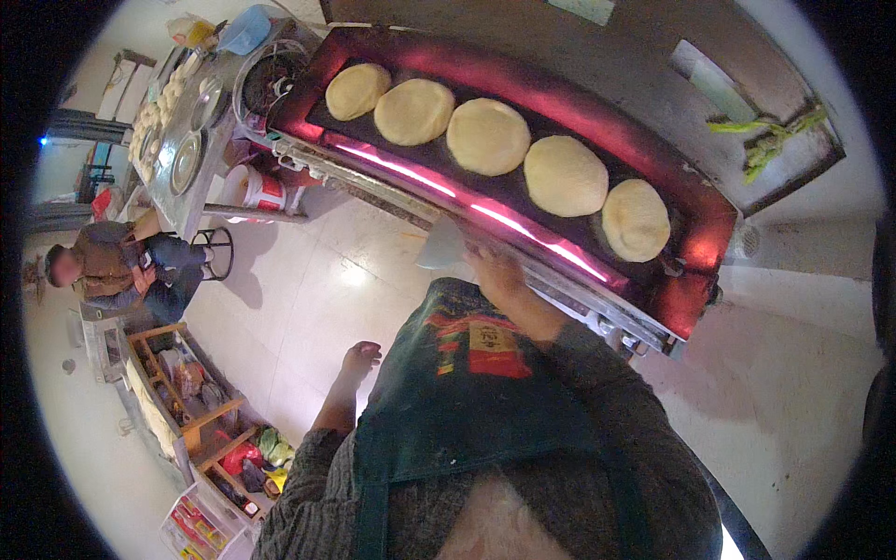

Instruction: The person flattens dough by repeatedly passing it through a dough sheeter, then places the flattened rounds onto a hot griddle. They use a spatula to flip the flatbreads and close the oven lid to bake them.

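My right hand (495, 274) is in front of the oven's near edge, gripping a flat, pale scraper-like blade (441, 245); its handle is hidden by my fingers. Out to the left of my dark green apron (448, 413), my left hand (361, 357) hangs over the floor with loosely curled fingers and nothing visible in it. Before me is a long, red-glowing oven (700, 259) with a dark baking plate. Several round, puffed flatbreads (488, 136) lie on it in a slanting row. The rightmost flatbread (635, 220) has a dented, uneven top.
A metal worktable (178, 133) at the left bears many dough pieces (164, 101) and round trays. Below it stands a white bucket (245, 189). Someone sits on a stool (222, 255) nearby. A wooden shelf unit (189, 427) with goods stands lower left. Greens (770, 140) lie at the upper right.
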Tool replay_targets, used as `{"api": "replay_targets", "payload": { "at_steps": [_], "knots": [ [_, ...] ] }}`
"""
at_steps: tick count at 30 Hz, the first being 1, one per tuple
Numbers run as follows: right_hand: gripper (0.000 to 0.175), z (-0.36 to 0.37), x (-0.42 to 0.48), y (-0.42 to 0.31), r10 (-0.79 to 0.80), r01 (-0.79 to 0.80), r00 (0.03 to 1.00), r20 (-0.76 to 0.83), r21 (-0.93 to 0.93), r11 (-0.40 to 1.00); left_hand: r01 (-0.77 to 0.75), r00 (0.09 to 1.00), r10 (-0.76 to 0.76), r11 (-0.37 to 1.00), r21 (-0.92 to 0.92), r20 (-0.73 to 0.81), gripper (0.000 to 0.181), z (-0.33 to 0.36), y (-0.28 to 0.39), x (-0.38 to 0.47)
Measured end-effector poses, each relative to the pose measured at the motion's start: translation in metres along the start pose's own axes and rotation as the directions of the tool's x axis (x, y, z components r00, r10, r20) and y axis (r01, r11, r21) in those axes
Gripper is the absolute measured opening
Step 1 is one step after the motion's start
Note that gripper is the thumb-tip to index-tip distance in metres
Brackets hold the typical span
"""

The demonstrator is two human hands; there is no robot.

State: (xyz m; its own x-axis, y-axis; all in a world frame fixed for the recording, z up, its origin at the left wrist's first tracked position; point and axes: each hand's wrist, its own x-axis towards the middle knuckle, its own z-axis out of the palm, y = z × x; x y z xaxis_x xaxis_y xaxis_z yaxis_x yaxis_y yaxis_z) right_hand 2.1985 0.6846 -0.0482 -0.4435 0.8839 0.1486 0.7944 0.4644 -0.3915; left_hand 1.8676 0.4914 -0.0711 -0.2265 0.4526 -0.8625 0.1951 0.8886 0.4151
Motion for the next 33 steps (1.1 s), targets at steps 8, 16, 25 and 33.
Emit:
{"api": "replay_targets", "payload": {
  "at_steps": [8, 16, 25, 33],
  "knots": [
    [0.04, -0.059, -0.015, -0.01, 0.123, -0.118, 0.946, 0.3, -0.034, 0.992, -0.031, 0.999, 0.034, 0.992, -0.124, 0.025, 0.017, -0.04, 0.004, 0.037],
    [0.042, -0.003, 0.104, -0.082, 0.158, -0.182, 0.928, 0.337, 0.042, 0.982, -0.036, 0.99, 0.067, 0.973, -0.227, 0.127, 0.023, -0.145, 0.006, 0.115],
    [0.052, -0.047, 0.073, -0.08, 0.215, -0.208, 0.892, 0.397, -0.062, 0.976, -0.02, 0.997, 0.001, 0.969, -0.246, -0.078, 0.024, -0.209, 0.04, 0.131],
    [0.041, 0.059, 0.204, -0.138, 0.179, -0.199, 0.898, 0.403, 0.008, 0.98, -0.022, 1.0, 0.021, 0.951, -0.309, -0.008, 0.02, -0.174, 0.021, 0.105]
  ]
}}
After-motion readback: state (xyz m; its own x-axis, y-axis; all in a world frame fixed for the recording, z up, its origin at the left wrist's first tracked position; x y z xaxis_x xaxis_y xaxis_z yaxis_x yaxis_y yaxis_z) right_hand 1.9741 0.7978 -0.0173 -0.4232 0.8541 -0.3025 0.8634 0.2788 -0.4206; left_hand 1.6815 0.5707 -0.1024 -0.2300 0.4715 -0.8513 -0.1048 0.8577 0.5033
